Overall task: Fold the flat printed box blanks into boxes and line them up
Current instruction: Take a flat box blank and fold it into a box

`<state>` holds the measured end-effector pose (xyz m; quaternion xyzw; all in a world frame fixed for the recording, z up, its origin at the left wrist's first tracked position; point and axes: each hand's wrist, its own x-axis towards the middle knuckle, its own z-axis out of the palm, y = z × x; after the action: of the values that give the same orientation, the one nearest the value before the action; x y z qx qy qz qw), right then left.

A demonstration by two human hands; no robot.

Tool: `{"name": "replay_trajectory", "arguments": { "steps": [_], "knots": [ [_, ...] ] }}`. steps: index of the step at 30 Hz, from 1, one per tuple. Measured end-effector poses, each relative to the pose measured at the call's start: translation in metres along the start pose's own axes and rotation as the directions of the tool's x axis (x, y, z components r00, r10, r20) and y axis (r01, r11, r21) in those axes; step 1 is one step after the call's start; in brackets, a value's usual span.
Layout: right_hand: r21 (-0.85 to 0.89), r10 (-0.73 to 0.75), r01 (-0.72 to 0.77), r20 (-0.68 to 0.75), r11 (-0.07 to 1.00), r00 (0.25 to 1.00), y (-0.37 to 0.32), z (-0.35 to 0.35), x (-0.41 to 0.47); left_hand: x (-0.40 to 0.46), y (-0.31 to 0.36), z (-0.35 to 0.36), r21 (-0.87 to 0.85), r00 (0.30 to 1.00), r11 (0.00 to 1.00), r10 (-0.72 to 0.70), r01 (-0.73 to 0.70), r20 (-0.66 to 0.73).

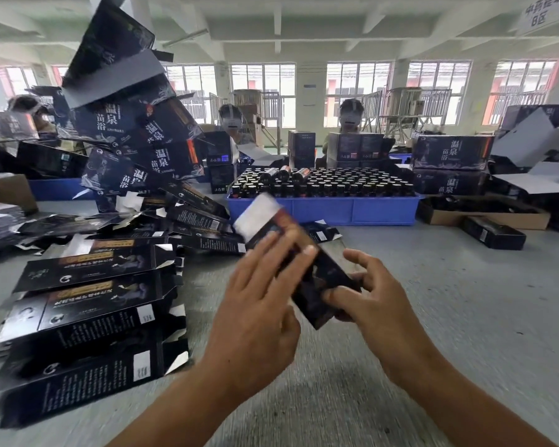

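Midway over the table point(433, 317), my right hand point(373, 300) grips a half-formed box blanks carton point(317, 279), left hand point(255, 304) fingers flat against it; uneven pressing could crease its panels.

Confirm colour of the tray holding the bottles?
Blue tray, behind the hands; clearest in the head view.

The box blank point(307, 269) between my hands is smeared by motion, so I cannot read its print or tell how far it is folded. My left hand point(259, 304) covers its near-left part. Both my forearms are cut off by the bottom edge. The hanging sign point(541, 11) is clipped at the top right corner. The bottles' labels in the blue tray point(352, 211) are too small to read.
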<state>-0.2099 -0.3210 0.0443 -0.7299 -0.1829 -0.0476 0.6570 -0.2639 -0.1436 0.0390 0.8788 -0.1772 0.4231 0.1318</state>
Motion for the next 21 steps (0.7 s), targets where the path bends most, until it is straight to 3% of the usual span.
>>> {"name": "replay_trajectory", "arguments": {
  "steps": [2,3,5,7,9,11,16,21],
  "knots": [
    [0.080,0.066,-0.068,0.022,0.995,0.998,0.003,-0.006,0.005,0.003,-0.003,-0.004,-0.142,0.967,0.966,-0.232,0.216,-0.107],
    [0.086,0.089,-0.093,0.056,0.992,0.994,0.004,-0.008,0.006,0.004,-0.004,-0.007,-0.265,0.925,0.904,-0.369,0.335,-0.090],
    [0.044,0.115,-0.122,0.128,0.992,0.985,0.006,-0.009,0.006,0.007,-0.007,-0.012,-0.528,0.814,0.672,-0.578,0.520,0.066],
    [-0.052,0.116,-0.107,0.198,0.993,0.973,0.007,-0.006,0.005,0.011,-0.012,-0.013,-0.703,0.740,0.417,-0.632,0.576,0.231],
    [-0.118,0.098,-0.069,0.253,0.991,0.963,0.007,-0.003,0.002,0.012,-0.014,-0.013,-0.779,0.741,0.307,-0.611,0.546,0.279],
    [-0.087,0.053,-0.032,0.247,0.996,0.968,0.003,-0.003,0.000,0.011,-0.014,-0.013,-0.814,0.772,0.303,-0.583,0.496,0.253],
    [0.061,-0.166,0.160,0.116,0.985,0.979,-0.012,-0.011,0.001,0.007,-0.007,-0.013,-0.789,0.859,0.433,-0.462,0.435,0.219],
    [-0.059,-0.244,0.258,0.184,0.964,0.952,-0.018,-0.014,-0.003,0.004,-0.002,-0.009,-0.754,0.876,0.474,-0.394,0.454,0.279]
  ]
}}
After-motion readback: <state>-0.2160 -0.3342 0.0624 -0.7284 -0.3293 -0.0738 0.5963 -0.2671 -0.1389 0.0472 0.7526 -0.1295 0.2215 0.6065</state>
